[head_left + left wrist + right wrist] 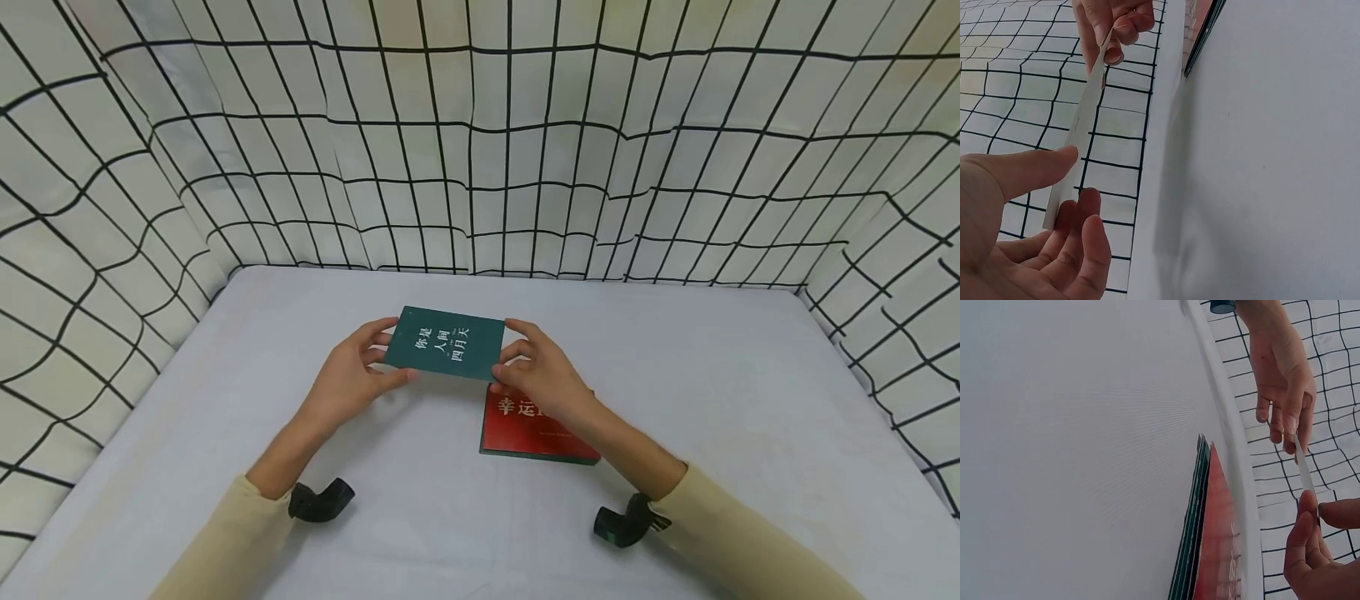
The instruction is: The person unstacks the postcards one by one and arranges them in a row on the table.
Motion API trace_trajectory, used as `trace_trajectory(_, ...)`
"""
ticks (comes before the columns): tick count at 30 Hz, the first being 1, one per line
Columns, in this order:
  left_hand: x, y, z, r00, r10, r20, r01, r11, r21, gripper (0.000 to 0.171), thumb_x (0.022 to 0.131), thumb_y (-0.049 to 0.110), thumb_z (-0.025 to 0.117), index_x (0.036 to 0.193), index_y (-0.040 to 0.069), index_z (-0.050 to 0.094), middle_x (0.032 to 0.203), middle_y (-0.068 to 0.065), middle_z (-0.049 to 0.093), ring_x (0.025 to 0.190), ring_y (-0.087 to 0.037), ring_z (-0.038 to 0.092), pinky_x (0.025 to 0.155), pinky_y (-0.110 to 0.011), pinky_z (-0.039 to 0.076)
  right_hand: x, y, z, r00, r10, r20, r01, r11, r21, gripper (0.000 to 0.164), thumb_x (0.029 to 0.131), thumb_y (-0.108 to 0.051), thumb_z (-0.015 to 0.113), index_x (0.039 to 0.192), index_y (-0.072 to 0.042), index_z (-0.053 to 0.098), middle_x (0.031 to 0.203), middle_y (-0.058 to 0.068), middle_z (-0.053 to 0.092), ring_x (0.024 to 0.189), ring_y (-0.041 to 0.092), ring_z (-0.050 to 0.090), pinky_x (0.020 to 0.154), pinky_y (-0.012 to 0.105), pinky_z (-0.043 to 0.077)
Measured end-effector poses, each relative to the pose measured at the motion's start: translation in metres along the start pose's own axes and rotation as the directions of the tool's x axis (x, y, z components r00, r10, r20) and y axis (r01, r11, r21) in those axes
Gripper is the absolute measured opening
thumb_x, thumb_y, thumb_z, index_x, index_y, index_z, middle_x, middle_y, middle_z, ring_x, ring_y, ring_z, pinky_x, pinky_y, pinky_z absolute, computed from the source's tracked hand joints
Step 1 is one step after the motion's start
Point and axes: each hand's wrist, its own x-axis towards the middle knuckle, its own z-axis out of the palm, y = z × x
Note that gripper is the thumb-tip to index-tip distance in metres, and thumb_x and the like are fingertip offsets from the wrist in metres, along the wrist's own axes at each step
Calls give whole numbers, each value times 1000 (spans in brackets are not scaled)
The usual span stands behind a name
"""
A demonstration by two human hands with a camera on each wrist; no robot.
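A dark green card with white Chinese lettering is held up above the white table by both hands. At its left end my left hand holds it, thumb along the lower corner and fingers behind. My right hand pinches the right end between thumb and fingers. Edge-on in the left wrist view, the card looks thin and pale. Below the right hand lies a red card with white lettering, partly covered by that hand. It tops a small stack with several green layers in the right wrist view.
A white cloth covers the table. Black wire grid with white sheeting behind it rises along the back and both sides. Black curved wrist devices sit at the left cuff and right cuff.
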Motion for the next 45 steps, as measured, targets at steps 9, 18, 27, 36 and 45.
trace_trajectory(9, 2, -1, -11, 997, -71, -26, 69, 994, -79, 83, 91, 21, 82, 161, 17, 37, 139, -15, 58, 114, -26, 71, 74, -17, 49, 15, -5, 10, 999, -36, -9, 37, 999, 35, 74, 100, -10, 68, 162, -15, 28, 114, 12, 66, 90, 18, 78, 94, 34, 63)
trace_trajectory(18, 7, -9, -27, 991, -119, -61, 113, 989, -97, 80, 95, 30, 77, 163, 22, 35, 141, -13, 56, 104, -6, 66, 79, -16, 51, 31, -12, 26, 999, -37, -20, 38, 999, 34, 67, 100, -17, 70, 157, -15, 34, 114, 7, 71, 91, 16, 77, 95, 35, 59)
trace_trajectory(27, 10, -19, -39, 984, -140, -112, 124, 982, -142, 80, 97, 23, 75, 164, 17, 32, 145, -18, 55, 85, 0, 68, 77, -15, 53, 45, -20, 45, 999, -50, -17, 51, 993, 107, 61, 100, -9, 69, 153, -10, 39, 117, 14, 70, 92, 22, 78, 94, 33, 63)
trace_trajectory(36, 11, -29, -48, 973, -177, -147, 156, 977, -143, 79, 99, 25, 73, 165, 17, 30, 149, -19, 52, 85, 1, 68, 76, -9, 51, 52, -23, 62, 998, -58, 12, 56, 991, 119, 60, 100, -5, 66, 154, -6, 41, 127, 17, 67, 112, 36, 75, 96, 36, 63)
trace_trajectory(45, 13, -35, -56, 960, -208, -188, 179, 971, -156, 79, 99, 24, 73, 165, 15, 30, 141, -13, 51, 85, 9, 65, 77, -8, 53, 59, -28, 73, 999, -32, 32, 26, 985, 169, 58, 99, -2, 65, 153, -4, 45, 133, 15, 68, 113, 29, 75, 97, 35, 62)
